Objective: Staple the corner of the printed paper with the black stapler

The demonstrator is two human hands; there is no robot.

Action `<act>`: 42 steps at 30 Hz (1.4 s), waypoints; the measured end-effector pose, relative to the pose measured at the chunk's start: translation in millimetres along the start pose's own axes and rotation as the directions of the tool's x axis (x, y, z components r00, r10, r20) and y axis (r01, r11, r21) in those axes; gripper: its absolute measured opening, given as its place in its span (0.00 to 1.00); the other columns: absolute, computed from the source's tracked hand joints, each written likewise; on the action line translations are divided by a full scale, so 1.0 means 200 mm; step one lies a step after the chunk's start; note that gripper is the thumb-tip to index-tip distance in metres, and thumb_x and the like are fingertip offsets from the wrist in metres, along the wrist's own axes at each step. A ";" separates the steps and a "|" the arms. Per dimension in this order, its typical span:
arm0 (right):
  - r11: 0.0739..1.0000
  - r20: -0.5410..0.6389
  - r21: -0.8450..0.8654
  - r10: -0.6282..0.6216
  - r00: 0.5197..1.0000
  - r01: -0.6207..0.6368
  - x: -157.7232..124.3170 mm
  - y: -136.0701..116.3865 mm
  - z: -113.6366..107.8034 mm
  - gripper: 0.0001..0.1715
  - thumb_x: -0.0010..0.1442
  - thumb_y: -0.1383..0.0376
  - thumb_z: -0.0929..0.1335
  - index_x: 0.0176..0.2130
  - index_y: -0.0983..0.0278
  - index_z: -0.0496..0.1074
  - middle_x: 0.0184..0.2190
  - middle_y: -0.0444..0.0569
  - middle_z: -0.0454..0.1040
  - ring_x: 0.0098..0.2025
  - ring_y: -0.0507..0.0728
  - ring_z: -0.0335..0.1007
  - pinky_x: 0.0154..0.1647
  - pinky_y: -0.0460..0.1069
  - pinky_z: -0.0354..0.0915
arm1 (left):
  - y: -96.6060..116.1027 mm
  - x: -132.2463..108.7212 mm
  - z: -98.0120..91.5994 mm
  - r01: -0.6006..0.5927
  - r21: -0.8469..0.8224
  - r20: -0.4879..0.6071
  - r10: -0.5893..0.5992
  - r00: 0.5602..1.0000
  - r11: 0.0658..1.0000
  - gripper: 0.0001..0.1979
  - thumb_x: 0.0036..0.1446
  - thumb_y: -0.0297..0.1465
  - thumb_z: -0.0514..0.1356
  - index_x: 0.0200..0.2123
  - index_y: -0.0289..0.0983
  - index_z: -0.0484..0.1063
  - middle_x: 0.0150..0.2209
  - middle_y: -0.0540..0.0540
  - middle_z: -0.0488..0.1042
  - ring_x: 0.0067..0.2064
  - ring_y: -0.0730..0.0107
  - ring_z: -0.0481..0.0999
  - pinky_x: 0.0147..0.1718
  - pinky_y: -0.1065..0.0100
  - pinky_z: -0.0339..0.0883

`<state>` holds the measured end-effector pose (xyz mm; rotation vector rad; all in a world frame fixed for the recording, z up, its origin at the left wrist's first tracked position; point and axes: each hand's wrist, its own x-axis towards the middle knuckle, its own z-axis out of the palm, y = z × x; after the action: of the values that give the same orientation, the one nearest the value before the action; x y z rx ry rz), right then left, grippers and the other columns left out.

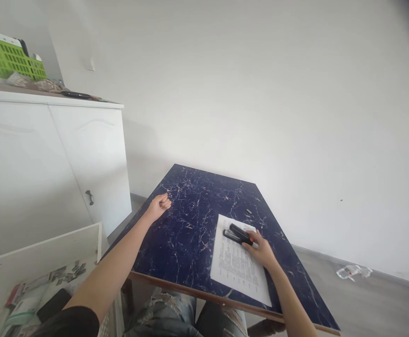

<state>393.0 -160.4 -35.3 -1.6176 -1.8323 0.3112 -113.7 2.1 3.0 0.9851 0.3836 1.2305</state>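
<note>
Printed paper sheets lie on the right part of the dark blue marbled table. Over their upper part is a black stapler with a small orange-red spot, its jaws apart and pointing left. My right hand grips the stapler's rear end from the right. My left hand is closed in a fist above the table's left side, away from the paper; what it holds, if anything, is hidden by the fingers. A small dark piece lies just beyond the paper's top edge.
An open white drawer at the lower left holds staple strips and packets. Behind it stands a white cabinet with a green basket on top. Clear plastic lies on the floor at the right. A wall borders the table's far side.
</note>
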 end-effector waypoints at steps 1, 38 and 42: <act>0.999 0.029 0.010 -0.041 0.999 0.040 0.04 -0.08 0.05 0.25 0.56 0.51 0.72 0.51 0.58 0.78 0.45 0.48 0.83 0.54 0.69 0.79 0.76 0.69 0.46 | 0.00 0.00 0.00 -0.006 -0.009 -0.002 0.006 1.000 1.000 0.30 0.63 0.38 0.65 0.19 0.39 0.48 0.18 0.56 0.43 0.21 0.76 0.46 0.23 0.69 0.50; 0.988 0.206 -0.007 -0.152 0.967 0.156 0.46 -1.03 0.78 0.22 0.59 0.53 0.76 0.52 0.54 0.76 0.38 0.47 0.80 0.55 0.69 0.75 0.62 0.64 0.66 | 0.27 0.02 -0.22 -0.323 -0.223 -0.423 0.207 0.882 0.920 0.29 0.60 0.31 0.62 0.23 0.39 0.39 0.16 0.57 0.42 0.18 0.76 0.48 0.17 0.71 0.48; 0.980 0.228 0.053 -0.198 0.953 0.191 0.49 -1.06 0.81 0.25 0.58 0.52 0.77 0.53 0.56 0.76 0.40 0.48 0.82 0.51 0.68 0.78 0.68 0.66 0.60 | 0.31 -0.02 -0.25 -0.423 -0.245 -0.452 0.283 0.846 0.873 0.31 0.62 0.33 0.62 0.24 0.38 0.38 0.16 0.56 0.42 0.18 0.76 0.49 0.17 0.71 0.49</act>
<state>125.3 -71.5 -4.4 -1.4129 -2.1346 0.4534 -187.8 20.6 23.4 0.5083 0.2985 1.7898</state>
